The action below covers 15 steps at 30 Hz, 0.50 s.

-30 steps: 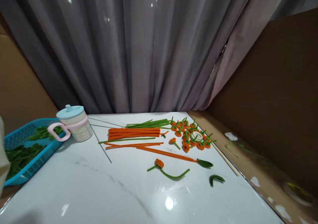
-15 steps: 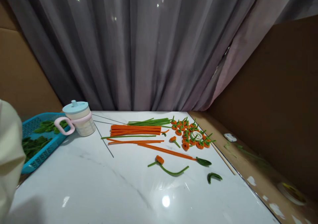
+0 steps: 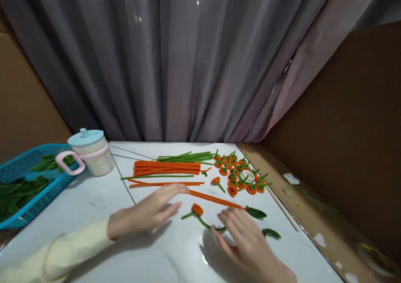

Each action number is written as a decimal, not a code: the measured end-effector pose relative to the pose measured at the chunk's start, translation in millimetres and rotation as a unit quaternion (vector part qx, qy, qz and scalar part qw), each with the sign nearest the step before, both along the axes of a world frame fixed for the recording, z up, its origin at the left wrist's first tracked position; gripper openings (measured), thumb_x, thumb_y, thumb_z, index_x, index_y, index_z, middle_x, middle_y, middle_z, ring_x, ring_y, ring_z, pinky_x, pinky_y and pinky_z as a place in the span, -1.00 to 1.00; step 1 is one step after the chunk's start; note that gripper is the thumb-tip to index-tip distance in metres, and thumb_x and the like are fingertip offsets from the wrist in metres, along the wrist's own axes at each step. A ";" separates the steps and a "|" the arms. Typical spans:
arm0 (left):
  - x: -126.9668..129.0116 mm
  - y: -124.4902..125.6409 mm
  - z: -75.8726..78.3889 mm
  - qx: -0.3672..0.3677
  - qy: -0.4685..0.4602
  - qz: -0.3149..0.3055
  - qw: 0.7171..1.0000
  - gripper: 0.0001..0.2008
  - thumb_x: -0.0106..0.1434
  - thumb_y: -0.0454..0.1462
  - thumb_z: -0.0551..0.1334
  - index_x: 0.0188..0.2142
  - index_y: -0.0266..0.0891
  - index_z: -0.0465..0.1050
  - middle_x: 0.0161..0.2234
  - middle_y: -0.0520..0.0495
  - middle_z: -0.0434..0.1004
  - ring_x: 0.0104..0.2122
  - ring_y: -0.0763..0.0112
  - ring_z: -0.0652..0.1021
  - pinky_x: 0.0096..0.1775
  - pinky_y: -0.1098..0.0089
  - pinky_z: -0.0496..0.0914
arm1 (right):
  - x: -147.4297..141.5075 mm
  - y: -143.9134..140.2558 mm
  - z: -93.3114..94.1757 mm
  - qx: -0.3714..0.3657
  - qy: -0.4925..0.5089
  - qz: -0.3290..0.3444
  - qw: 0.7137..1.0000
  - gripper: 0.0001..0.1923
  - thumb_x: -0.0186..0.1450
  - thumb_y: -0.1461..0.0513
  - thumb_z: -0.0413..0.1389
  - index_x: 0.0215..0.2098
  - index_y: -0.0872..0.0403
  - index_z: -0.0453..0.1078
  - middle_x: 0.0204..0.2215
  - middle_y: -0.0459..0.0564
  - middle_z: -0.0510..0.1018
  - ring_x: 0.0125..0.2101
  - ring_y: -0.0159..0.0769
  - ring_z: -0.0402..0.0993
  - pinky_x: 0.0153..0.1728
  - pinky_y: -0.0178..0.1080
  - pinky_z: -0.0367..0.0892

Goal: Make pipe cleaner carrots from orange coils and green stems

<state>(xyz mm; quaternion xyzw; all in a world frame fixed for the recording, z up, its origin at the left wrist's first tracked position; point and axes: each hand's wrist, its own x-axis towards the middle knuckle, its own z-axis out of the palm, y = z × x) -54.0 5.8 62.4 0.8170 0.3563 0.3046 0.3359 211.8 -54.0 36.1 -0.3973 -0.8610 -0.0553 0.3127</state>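
1. My right hand (image 3: pixel 247 243) lies flat and open on the counter (image 3: pixel 94 203), its fingertips touching the green stem of the pipe-cleaner flower (image 3: pixel 200 216), gripping nothing.
2. My left hand (image 3: pixel 147 212) is open and empty, just left of the orange bud.
3. The stem's long axis runs left-right, from the left hand's fingertips to the right's.
4. No legible writing.

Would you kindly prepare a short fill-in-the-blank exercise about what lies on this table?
1. The cup with the pale blue lid has a handle coloured ____.
2. The basket holding green pieces is coloured ____.
3. The right hand touches the flower stem, whose colour is ____.
4. The left hand lies flat, its fingers reaching toward a long pipe cleaner coloured ____.

Missing words: pink; blue; green; orange
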 end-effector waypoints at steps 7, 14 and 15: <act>38.6 18.8 -60.4 0.023 0.067 0.020 0.997 -0.79 0.34 -0.27 -0.03 -0.10 -0.21 0.30 -0.14 -0.16 0.41 -0.14 0.29 0.43 -0.07 0.29 0.34 | -33.9 38.1 -34.6 -0.083 -0.060 -0.044 0.994 -0.80 0.34 0.20 -0.04 -0.10 0.13 0.23 -0.36 0.06 0.47 -0.38 -0.19 0.44 -0.40 -0.22 0.36; 39.7 25.4 -56.4 -0.139 0.004 0.044 0.989 -0.70 0.31 -0.12 0.03 -0.44 -0.24 0.30 -0.50 0.01 0.37 -0.49 0.46 0.38 -0.39 0.46 0.29 | -28.2 54.5 -48.3 -0.231 0.127 -0.005 0.964 -0.80 0.41 0.21 -0.16 -0.33 0.05 0.22 -0.48 -0.08 0.43 -0.51 -0.38 0.38 -0.46 -0.37 0.29; 40.3 24.6 -56.8 -0.174 -0.010 0.029 0.984 -0.65 0.31 -0.09 0.02 -0.49 -0.25 0.28 -0.55 0.02 0.36 -0.52 0.48 0.37 -0.41 0.46 0.28 | -28.0 54.8 -49.5 -0.254 0.167 -0.010 0.953 -0.80 0.40 0.19 -0.14 -0.34 0.05 0.23 -0.51 -0.10 0.42 -0.53 -0.39 0.36 -0.48 -0.38 0.28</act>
